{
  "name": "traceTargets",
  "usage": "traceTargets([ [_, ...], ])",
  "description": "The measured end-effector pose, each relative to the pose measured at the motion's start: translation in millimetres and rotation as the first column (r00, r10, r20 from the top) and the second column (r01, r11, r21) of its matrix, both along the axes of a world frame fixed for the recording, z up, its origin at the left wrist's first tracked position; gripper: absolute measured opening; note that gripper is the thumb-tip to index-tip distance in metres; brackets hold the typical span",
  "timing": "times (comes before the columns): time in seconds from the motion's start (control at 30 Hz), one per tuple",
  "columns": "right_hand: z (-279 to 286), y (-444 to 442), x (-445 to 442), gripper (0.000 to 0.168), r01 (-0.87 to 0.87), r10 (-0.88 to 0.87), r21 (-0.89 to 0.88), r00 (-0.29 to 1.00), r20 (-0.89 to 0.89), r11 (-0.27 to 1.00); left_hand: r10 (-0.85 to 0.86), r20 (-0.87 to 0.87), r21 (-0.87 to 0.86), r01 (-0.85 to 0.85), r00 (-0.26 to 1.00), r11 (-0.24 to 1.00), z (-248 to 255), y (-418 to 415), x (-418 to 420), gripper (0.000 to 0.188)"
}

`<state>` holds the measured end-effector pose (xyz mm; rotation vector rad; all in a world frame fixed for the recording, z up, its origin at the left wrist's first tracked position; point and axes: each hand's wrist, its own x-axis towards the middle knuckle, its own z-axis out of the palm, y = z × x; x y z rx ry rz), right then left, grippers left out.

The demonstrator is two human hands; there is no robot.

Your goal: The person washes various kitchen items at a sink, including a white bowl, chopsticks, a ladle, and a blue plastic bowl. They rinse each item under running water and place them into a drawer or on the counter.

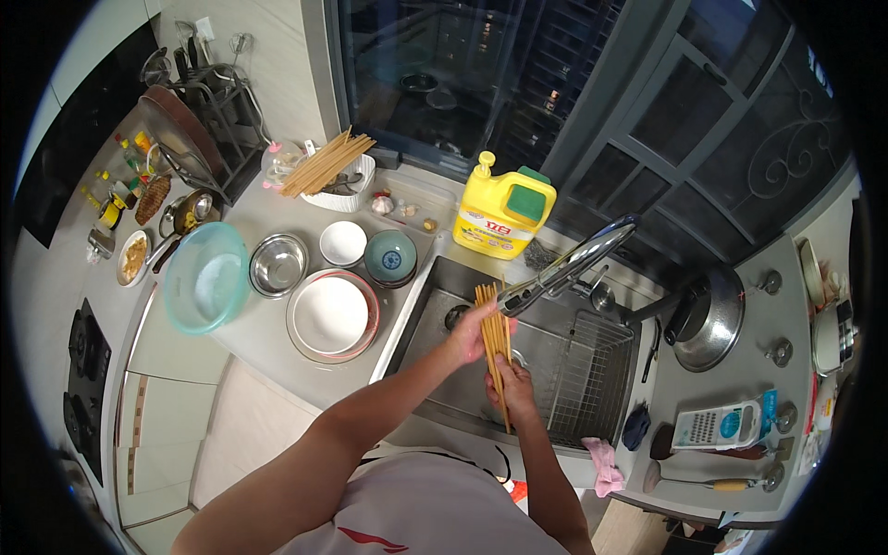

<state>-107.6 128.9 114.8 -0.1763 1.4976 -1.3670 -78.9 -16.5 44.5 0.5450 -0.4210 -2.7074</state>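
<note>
A bundle of wooden chopsticks (pixel 495 329) is held over the stainless steel sink (pixel 430 361), directly below the spout of the chrome faucet (pixel 548 281). My left hand (pixel 472 336) is around the upper part of the bundle, with some fingers hidden behind the sticks. Lower down, my right hand (pixel 512 385) grips the same bundle, its thumb lying along the sticks. The upper ends fan out slightly, and one stick stands a little apart. A wire drain basket (pixel 586 368) sits inside the sink to the right of my hands.
Left of the sink stand a white bowl (pixel 330 310), green bowls (pixel 390 257), steel bowls (pixel 279 264) and a turquoise basin (pixel 207 277). More chopsticks (pixel 329 165) lie across a white basket (pixel 340 198). Behind the sink is a yellow detergent jug (pixel 503 215). A wok (pixel 707 326) hangs at right.
</note>
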Motion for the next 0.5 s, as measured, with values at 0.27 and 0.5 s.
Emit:
traceTargets([
  [0.27,-39,-19,-6,0.041,0.037,-0.023,-0.116,0.993,0.120,0.993,0.024,0.187,-0.360,0.046,0.982,0.932,26,1,21,0.020],
  [0.5,-94,-28,-16,0.057,0.263,-0.141,-0.141,0.814,0.564,0.955,0.400,0.174,-0.720,-0.161,0.900,0.675,46,-6,22,0.023],
])
